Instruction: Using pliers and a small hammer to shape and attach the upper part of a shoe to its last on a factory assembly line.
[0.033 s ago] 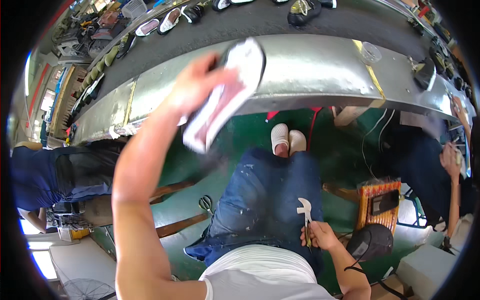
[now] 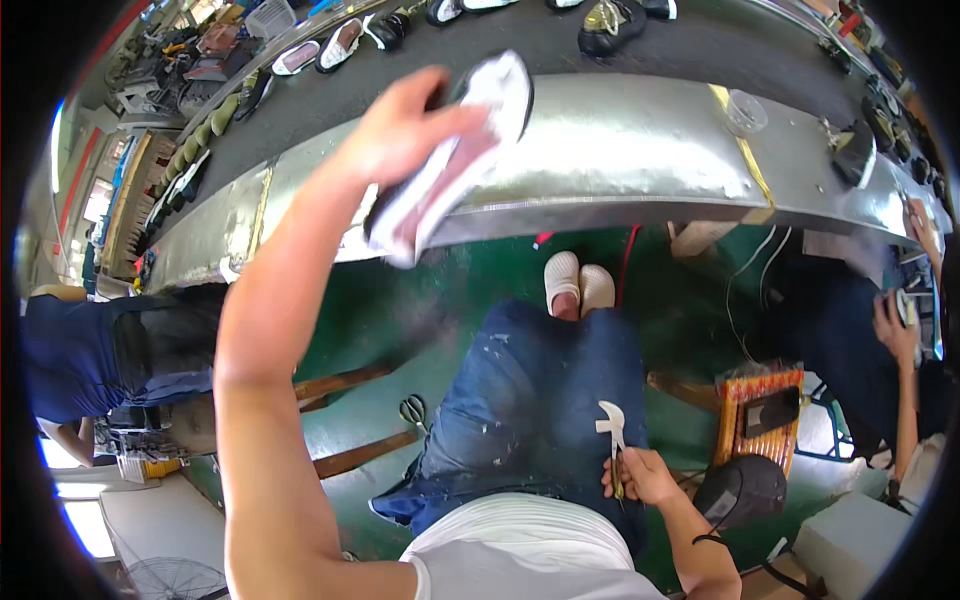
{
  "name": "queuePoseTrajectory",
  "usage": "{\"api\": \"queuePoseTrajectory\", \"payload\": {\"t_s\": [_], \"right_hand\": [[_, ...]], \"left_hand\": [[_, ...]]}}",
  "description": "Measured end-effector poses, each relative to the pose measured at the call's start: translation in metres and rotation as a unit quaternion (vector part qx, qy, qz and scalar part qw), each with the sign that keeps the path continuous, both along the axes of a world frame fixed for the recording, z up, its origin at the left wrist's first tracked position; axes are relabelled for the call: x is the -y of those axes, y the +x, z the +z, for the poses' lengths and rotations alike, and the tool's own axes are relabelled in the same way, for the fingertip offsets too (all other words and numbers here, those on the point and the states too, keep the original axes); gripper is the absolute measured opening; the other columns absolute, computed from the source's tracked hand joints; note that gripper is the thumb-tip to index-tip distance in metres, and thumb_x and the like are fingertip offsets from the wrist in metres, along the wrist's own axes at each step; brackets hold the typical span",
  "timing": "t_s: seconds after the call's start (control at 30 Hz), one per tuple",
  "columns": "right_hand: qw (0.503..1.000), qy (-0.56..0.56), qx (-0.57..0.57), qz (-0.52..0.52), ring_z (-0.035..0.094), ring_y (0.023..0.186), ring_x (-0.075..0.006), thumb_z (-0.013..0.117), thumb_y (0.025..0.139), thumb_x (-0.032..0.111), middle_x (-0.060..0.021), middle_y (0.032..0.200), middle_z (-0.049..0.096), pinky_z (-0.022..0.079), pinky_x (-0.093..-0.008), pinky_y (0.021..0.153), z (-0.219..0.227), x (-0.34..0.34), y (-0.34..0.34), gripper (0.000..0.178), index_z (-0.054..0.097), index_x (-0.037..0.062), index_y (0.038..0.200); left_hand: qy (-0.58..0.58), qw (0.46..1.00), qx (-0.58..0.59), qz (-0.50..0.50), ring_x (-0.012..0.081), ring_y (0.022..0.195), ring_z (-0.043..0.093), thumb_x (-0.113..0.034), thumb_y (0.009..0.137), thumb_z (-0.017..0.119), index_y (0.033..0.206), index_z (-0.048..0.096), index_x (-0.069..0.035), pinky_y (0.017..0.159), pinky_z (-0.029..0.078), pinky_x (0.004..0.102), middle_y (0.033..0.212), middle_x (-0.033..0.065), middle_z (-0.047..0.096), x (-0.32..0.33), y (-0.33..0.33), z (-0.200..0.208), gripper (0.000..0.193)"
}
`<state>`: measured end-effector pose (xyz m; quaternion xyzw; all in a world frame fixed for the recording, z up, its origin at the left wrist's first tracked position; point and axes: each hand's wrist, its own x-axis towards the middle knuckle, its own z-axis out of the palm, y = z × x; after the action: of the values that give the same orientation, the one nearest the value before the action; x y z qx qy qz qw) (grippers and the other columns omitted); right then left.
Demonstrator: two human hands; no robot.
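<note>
My left hand (image 2: pixel 405 130) grips a shoe (image 2: pixel 465 150) by its side, over the front edge of the metal-topped bench. The shoe's bottom faces me: white at the toe and round the rim, pinkish-brown along the middle, with a dark edge. It is slightly blurred. Above my right thigh, my right hand (image 2: pixel 640 474) is closed round the handles of lasting pliers (image 2: pixel 611 428). Their curved, hammer-like metal head points away from me. The pliers stay well apart from the shoe.
The metal bench edge (image 2: pixel 620 130) borders a dark conveyor belt (image 2: pixel 480 52) carrying several shoes. A clear plastic cup (image 2: pixel 746 111) stands on the metal. Scissors (image 2: pixel 413 409) are at my left. A phone (image 2: pixel 772 411) lies on a slatted stool (image 2: pixel 745 440) at right. Co-workers sit on both sides.
My left hand and the shoe have shifted a little up and away from me, farther over the bench. My right hand with the lasting pliers has hardly moved.
</note>
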<state>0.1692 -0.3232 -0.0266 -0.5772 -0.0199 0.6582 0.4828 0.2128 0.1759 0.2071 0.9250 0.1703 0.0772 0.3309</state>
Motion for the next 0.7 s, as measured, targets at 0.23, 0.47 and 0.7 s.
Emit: {"api": "queuePoseTrajectory", "payload": {"t_s": [0.23,0.47,0.7], "right_hand": [[1.0,-0.022,-0.004,0.01,0.07,0.069,-0.0238,0.031,0.106,0.042,-0.0171,0.088,0.069,0.041,-0.0227,0.044,0.0,-0.012,0.021,0.057,0.057,-0.0076,0.107],[0.997,-0.073,-0.023,-0.019,0.071,0.074,-0.0217,0.035,0.105,0.044,-0.0148,0.091,0.07,0.042,-0.0233,0.048,0.005,-0.017,0.054,0.057,0.059,-0.007,0.108],[0.997,-0.067,-0.033,-0.011,0.071,0.076,-0.0233,0.035,0.105,0.047,-0.0149,0.091,0.071,0.047,-0.0246,0.055,0.012,-0.041,0.09,0.06,0.059,-0.0075,0.109]], "left_hand": [[0.554,0.829,0.06,-0.043,0.032,0.117,0.057,-0.045,0.089,0.064,0.124,0.056,-0.002,0.098,0.046,0.0418,0.119,0.0175,0.063,-0.064,0.204,-0.022,0.057],[0.352,0.93,-0.07,-0.076,0.0345,0.115,0.06,-0.05,0.1,0.036,0.125,0.06,-0.007,0.098,0.045,0.0464,0.118,0.0163,0.067,-0.059,0.26,-0.061,0.056],[0.146,0.861,0.315,0.372,0.035,0.104,0.066,-0.035,0.088,0.061,0.12,0.062,0.0,0.093,0.05,0.0435,0.107,0.0201,0.07,-0.228,0.216,-0.095,0.048]]}}
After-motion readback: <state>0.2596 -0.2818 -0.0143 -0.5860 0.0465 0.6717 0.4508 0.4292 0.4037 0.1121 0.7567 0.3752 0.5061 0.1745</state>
